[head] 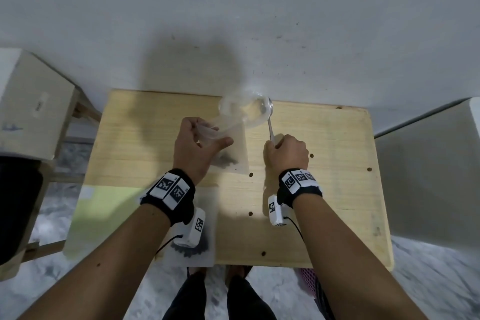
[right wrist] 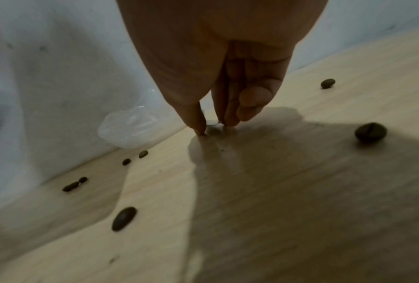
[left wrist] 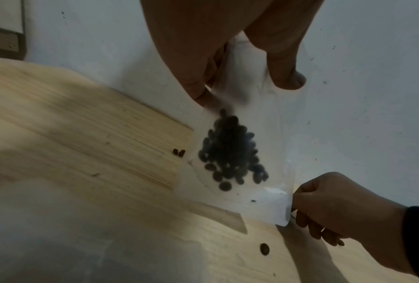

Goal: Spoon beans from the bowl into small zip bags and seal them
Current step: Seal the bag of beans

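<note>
The left hand (head: 197, 147) pinches the open top of a small clear zip bag (left wrist: 240, 172) between thumb and curled fingers and holds it up above the wooden table (head: 324, 189); a cluster of dark beans (left wrist: 230, 153) sits inside it, and the bag's lower part hangs down toward the tabletop. The right hand (head: 287, 154) is curled around the end of a metal spoon (head: 270, 125), with thumb and fingertips (right wrist: 198, 124) touching the table in the right wrist view. The spoon's head lies at the rim of the clear bowl (head: 244, 110), which stands at the far edge of the table against the pale wall (head: 259, 21). Loose beans (right wrist: 123, 218) lie scattered on the wood around the right hand. A second bag with beans (head: 192, 249) lies at the near edge under the left wrist, beside a pale green sheet (head: 104, 208). Both wrist bands (head: 168, 189) carry black-and-white square code markers; no readable writing shows. A light box (head: 31, 106) stands left of the table.
</note>
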`<action>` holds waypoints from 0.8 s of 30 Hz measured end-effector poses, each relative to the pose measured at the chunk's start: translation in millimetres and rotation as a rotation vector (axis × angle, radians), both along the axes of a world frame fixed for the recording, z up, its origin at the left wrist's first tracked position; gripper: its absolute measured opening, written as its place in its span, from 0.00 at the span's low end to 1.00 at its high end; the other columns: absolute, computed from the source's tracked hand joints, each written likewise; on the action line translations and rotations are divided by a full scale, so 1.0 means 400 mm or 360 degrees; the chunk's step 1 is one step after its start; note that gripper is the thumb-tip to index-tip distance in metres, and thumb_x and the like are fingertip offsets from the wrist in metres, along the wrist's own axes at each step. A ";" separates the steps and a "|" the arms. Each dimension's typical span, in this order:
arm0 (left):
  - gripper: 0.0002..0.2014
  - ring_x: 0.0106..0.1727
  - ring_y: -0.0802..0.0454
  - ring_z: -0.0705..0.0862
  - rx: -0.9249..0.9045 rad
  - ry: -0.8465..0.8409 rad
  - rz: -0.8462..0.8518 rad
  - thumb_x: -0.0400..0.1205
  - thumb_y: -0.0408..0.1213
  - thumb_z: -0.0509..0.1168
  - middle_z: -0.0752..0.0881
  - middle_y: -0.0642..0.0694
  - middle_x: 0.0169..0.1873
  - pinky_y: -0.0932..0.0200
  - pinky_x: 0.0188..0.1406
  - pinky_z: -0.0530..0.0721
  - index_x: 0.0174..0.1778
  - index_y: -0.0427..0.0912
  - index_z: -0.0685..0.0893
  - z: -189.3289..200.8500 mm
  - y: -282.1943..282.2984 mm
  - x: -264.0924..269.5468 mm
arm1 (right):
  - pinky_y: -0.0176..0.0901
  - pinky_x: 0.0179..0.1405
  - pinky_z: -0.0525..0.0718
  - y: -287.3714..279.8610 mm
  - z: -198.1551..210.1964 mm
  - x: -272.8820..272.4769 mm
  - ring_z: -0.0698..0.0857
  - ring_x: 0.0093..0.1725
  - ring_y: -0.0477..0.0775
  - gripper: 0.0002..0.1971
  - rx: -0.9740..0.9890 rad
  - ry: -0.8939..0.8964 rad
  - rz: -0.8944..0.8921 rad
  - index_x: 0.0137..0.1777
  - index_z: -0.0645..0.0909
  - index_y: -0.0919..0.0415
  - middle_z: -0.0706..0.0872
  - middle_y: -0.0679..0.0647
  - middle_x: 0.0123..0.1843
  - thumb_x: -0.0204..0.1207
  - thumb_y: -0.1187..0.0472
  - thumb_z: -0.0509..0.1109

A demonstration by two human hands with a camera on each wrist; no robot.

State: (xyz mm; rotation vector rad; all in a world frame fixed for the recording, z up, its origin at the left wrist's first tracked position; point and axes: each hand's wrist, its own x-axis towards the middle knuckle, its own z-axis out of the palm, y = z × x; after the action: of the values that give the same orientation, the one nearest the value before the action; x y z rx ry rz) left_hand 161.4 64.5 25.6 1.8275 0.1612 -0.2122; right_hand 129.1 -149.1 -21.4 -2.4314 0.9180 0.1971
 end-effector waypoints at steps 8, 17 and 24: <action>0.31 0.53 0.69 0.89 -0.0032 0.0009 -0.0071 0.68 0.36 0.87 0.88 0.54 0.53 0.71 0.50 0.83 0.60 0.44 0.76 0.023 0.028 0.016 | 0.42 0.45 0.77 -0.004 0.055 -0.035 0.82 0.41 0.55 0.19 0.0081 -0.0205 -0.0163 0.50 0.87 0.60 0.89 0.54 0.42 0.78 0.42 0.74; 0.28 0.48 0.61 0.84 -0.0132 -0.0113 -0.0214 0.66 0.39 0.89 0.86 0.56 0.50 0.68 0.43 0.80 0.54 0.50 0.79 0.178 0.032 0.038 | 0.25 0.38 0.77 0.051 0.345 -0.050 0.82 0.32 0.41 0.08 0.0535 -0.0812 0.0071 0.47 0.92 0.52 0.89 0.45 0.37 0.75 0.50 0.82; 0.32 0.55 0.52 0.89 -0.0289 -0.0313 -0.0352 0.59 0.50 0.89 0.90 0.50 0.52 0.58 0.54 0.86 0.53 0.50 0.80 0.337 0.058 0.052 | 0.40 0.50 0.88 0.118 0.550 -0.026 0.90 0.44 0.45 0.07 0.0656 -0.0980 0.0394 0.52 0.93 0.52 0.94 0.44 0.45 0.76 0.54 0.83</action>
State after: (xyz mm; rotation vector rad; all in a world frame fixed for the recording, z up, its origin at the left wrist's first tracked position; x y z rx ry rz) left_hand 182.3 87.8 160.6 1.6721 -0.1935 -0.1939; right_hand 118.7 -101.9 198.6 -2.0197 0.2675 -0.2456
